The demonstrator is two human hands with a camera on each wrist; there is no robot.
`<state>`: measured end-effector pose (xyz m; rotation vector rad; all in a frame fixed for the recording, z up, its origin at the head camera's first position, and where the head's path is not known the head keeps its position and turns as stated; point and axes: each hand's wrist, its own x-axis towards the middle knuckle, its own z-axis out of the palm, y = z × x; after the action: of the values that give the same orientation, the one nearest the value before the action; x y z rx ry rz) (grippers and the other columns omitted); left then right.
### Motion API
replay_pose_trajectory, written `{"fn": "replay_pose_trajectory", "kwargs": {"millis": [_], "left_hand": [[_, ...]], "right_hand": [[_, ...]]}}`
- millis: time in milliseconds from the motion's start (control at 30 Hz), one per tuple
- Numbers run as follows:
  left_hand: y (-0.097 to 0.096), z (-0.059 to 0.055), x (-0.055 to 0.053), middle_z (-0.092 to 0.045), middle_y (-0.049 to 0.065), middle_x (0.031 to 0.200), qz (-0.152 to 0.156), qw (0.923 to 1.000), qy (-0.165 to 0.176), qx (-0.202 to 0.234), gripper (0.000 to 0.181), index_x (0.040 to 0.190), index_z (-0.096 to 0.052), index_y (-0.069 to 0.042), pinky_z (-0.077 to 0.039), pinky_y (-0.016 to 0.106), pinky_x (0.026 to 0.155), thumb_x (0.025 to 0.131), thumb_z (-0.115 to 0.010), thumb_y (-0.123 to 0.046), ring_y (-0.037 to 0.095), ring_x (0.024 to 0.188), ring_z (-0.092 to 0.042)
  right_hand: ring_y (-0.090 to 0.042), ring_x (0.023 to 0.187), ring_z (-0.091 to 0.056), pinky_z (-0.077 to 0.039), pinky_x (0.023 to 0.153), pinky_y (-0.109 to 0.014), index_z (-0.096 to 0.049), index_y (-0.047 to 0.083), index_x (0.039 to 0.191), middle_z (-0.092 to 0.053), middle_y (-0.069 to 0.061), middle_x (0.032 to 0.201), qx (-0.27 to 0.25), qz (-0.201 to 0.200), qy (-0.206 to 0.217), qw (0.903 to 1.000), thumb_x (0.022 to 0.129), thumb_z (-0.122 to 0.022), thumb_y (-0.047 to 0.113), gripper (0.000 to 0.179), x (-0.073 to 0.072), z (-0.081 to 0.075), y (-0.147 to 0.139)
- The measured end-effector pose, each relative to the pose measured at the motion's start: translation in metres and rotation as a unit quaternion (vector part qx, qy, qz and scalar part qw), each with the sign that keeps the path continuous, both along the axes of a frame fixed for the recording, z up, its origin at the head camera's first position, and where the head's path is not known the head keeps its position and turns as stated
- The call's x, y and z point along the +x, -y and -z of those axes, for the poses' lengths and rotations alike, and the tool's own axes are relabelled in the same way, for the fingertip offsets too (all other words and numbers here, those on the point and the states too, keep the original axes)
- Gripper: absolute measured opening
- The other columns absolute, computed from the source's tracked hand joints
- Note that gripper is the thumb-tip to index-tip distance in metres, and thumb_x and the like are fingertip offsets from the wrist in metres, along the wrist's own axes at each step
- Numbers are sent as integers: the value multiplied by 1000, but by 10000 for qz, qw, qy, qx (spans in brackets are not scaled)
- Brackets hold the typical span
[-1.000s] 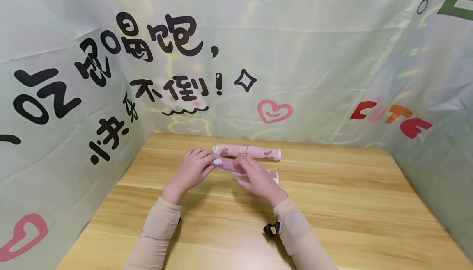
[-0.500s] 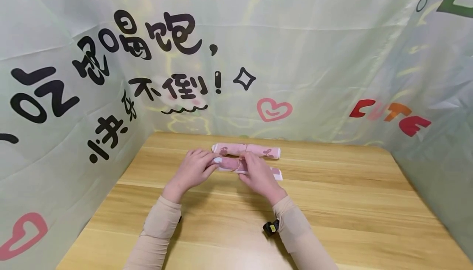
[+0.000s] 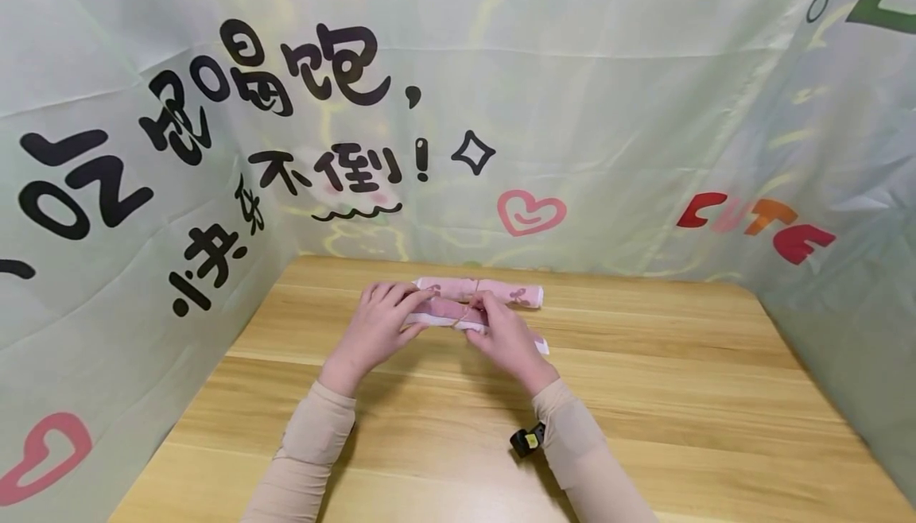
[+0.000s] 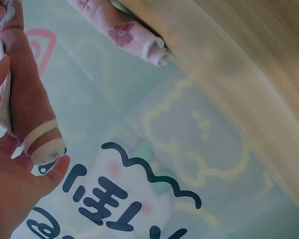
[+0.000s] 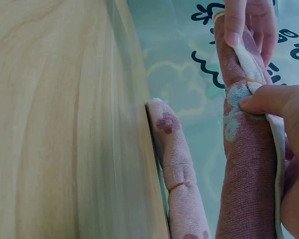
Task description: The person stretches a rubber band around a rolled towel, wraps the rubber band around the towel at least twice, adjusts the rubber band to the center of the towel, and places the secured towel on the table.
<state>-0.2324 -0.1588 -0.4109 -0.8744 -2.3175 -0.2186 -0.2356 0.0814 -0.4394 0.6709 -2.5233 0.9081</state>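
Observation:
A dusky-pink rolled towel with a white edge is held between both hands at the far part of the table. My left hand grips its left end, thumb on the near side and fingers over the top. Around the roll's middle runs a thin rubber band. Close beside that band, my right hand holds the roll, its thumb pressed on a pale blue patch and the other fingers partly hidden behind. The roll's right end sticks out past the right hand.
A second rolled towel, light pink with darker prints and its own band, lies just behind the held one. The wooden table ends at printed cloth walls. A black wrist device sits by the right sleeve.
The towel roll has turned so its white edge shows along the front. My right hand has slid slightly right, uncovering the rubber band. My left fingers have shifted over the left end.

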Motion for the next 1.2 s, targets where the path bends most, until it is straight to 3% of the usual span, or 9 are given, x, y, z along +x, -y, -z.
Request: {"fn": "replay_pose_trajectory", "kwargs": {"millis": [333,600,733,833,1000,1200], "left_hand": [[-4,7,-1,-64,5,118,-150,9988,-408,-231,65,131,-60,-22,-40,62,101,72,-85,-32,29,111,-56],[-4,10,-4,-66,2,101,-201,9971,-709,-162,41,120,-67,-22,-44,54,94,80,-79,-21,27,96,-59],[-2,8,-2,-67,2,97,-243,9985,-454,-180,37,117,-68,-22,-45,49,89,81,-78,-21,25,94,-59],[-1,6,-1,-67,2,97,-256,9992,-212,-205,36,116,-67,-21,-46,48,89,82,-78,-21,25,94,-60],[0,4,0,-66,2,97,-302,9992,64,-264,36,117,-66,-19,-45,48,90,83,-77,-22,25,95,-60],[0,1,3,-67,2,97,-324,9984,354,-288,32,116,-68,-18,-44,49,89,84,-75,-22,24,93,-59]], "right_hand": [[-23,101,-67,-55,90,-38,-52,8,112,-69,-13,109,-657,-268,587,9958,80,-75,8,40,1,0,1],[-22,98,-65,-54,88,-39,-51,7,114,-67,-12,109,-714,-548,796,9928,80,-76,9,42,2,-3,1],[-20,101,-64,-54,89,-38,-52,9,114,-65,-9,111,-512,-777,501,9944,81,-76,7,41,2,-2,3],[-23,108,-63,-53,95,-39,-56,9,115,-63,-10,117,-367,-1039,0,9939,83,-74,6,37,1,-1,5],[-28,118,-59,-49,102,-41,-67,12,104,-61,-14,126,-171,-1499,-979,9837,83,-72,4,23,1,1,9],[-27,116,-60,-50,100,-41,-68,16,101,-62,-10,125,354,-1360,-1662,9760,80,-74,10,22,2,4,12]]}}
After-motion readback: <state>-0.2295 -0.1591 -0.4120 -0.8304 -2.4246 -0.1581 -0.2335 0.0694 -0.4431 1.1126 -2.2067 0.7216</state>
